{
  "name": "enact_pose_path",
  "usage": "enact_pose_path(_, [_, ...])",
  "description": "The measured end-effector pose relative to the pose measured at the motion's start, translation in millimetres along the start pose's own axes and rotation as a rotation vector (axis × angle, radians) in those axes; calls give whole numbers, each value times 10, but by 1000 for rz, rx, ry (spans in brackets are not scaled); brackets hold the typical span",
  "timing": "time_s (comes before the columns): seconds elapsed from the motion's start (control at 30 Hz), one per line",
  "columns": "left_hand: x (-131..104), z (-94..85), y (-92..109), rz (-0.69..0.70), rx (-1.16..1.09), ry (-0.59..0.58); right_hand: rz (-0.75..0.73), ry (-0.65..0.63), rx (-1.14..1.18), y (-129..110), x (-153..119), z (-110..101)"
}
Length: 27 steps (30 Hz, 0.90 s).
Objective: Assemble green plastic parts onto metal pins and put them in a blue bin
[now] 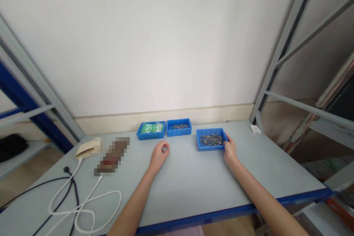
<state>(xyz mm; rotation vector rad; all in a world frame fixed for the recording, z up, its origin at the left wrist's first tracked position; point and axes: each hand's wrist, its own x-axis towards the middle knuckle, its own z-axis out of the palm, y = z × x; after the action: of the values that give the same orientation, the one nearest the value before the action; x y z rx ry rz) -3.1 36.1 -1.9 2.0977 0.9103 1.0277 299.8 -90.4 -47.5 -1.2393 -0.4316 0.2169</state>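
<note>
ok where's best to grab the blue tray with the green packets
Probably the left end rim of the packet tray, coming from the left: its raised edge is exposed there, while another blue tray crowds its right end and the wall stands behind.

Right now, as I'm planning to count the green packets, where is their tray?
In the head view, the blue tray with green packets stands left of centre by the wall, just left of a second tray and beyond the left hand.

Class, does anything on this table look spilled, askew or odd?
At left, white cables sprawl in loose loops across black cables, looking untidy. An object too small to identify lies by the wall, apart from the blue trays.
</note>
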Motion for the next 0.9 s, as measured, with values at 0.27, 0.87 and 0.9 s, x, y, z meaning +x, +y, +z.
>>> enact_pose_path(0.27, [-255,271,93,-207,-390,-145,7,-95,50,-205,-840,661])
enact_pose_path(0.87, [-125,66,108,-2,-210,281,39,-531,-93,-35,-935,1203])
enact_pose_path(0.9, [-126,59,106,5,-181,276,71,-527,-85,-30,-939,1207])
